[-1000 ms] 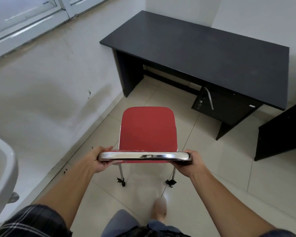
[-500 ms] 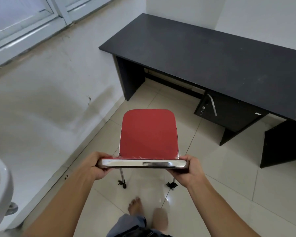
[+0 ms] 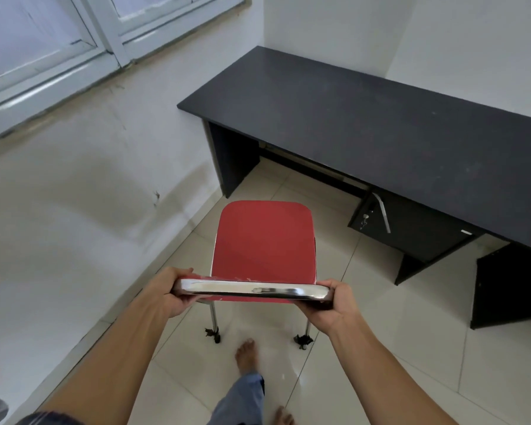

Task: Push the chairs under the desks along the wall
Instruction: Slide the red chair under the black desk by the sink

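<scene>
A red chair (image 3: 264, 240) with chrome legs stands on the tiled floor, its seat facing a black desk (image 3: 380, 124) in the room's corner. My left hand (image 3: 172, 291) grips the left end of the chrome top bar of the backrest, and my right hand (image 3: 331, 305) grips the right end. The chair's front edge sits a short way before the desk's open knee space, left of the drawer unit (image 3: 411, 225). The chair's front legs are hidden under the seat.
A white wall with a window (image 3: 43, 41) runs along the left. A second black desk's side panel (image 3: 509, 286) stands at the right edge. My bare feet (image 3: 246, 352) are just behind the chair. A white basin edge shows at the bottom left.
I have stepped forward with the chair, which has come closer to the desk. Both hands keep the same hold on the top bar.
</scene>
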A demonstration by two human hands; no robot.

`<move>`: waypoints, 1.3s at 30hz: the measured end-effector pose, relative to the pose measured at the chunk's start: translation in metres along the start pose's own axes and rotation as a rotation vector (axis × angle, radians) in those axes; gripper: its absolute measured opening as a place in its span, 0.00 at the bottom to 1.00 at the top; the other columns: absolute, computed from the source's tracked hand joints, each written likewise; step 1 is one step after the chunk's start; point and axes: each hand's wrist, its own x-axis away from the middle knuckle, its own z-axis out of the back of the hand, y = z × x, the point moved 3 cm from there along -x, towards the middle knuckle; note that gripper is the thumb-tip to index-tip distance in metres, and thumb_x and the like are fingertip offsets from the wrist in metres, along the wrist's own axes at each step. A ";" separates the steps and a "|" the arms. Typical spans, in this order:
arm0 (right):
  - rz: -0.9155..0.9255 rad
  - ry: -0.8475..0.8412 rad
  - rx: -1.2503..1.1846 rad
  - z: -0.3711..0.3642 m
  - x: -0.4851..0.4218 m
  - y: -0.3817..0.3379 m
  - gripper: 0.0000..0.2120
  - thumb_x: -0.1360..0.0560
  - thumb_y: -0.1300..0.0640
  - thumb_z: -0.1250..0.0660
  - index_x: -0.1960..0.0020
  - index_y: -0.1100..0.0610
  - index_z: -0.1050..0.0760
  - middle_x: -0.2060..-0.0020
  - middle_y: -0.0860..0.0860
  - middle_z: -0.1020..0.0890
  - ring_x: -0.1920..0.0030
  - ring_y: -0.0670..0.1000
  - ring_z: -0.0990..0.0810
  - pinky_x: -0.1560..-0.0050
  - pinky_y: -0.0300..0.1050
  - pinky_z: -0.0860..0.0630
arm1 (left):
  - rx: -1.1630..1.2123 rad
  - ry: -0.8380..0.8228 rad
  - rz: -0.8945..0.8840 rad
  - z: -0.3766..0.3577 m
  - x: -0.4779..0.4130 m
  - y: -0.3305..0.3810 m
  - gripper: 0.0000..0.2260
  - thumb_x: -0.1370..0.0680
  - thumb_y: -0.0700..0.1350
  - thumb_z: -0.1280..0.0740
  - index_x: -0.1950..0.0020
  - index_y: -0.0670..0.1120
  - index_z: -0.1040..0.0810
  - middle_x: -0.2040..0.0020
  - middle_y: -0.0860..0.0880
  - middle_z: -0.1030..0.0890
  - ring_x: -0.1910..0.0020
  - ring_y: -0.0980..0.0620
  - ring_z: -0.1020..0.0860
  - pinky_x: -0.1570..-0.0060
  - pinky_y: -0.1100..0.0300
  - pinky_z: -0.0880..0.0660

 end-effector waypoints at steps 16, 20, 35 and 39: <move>0.044 0.065 -0.048 -0.105 -0.059 -0.042 0.18 0.27 0.69 0.44 0.38 0.66 0.28 0.47 0.65 0.20 0.49 0.68 0.20 0.48 0.69 0.22 | -0.002 -0.041 -0.015 -0.061 -0.057 0.120 0.10 0.25 0.39 0.28 0.48 0.37 0.23 0.57 0.39 0.21 0.60 0.38 0.19 0.79 0.50 0.22; 0.046 0.070 -0.066 -0.122 -0.074 -0.056 0.19 0.28 0.70 0.43 0.38 0.66 0.28 0.46 0.66 0.21 0.48 0.68 0.20 0.46 0.69 0.22 | -0.007 -0.050 -0.031 -0.077 -0.071 0.145 0.13 0.25 0.38 0.28 0.43 0.38 0.24 0.56 0.37 0.20 0.58 0.36 0.19 0.78 0.48 0.22; 0.024 0.050 -0.051 -0.177 -0.134 -0.124 0.18 0.30 0.70 0.43 0.42 0.63 0.27 0.46 0.63 0.21 0.46 0.66 0.21 0.45 0.68 0.21 | 0.023 -0.006 -0.028 -0.146 -0.104 0.199 0.09 0.25 0.39 0.28 0.49 0.38 0.23 0.57 0.39 0.20 0.58 0.36 0.20 0.77 0.44 0.21; 0.014 0.069 -0.065 -0.186 -0.143 -0.133 0.19 0.32 0.70 0.41 0.42 0.63 0.28 0.44 0.63 0.23 0.44 0.66 0.22 0.41 0.68 0.23 | 0.015 -0.016 -0.033 -0.157 -0.110 0.211 0.07 0.24 0.39 0.29 0.51 0.37 0.23 0.56 0.38 0.20 0.58 0.36 0.20 0.80 0.48 0.23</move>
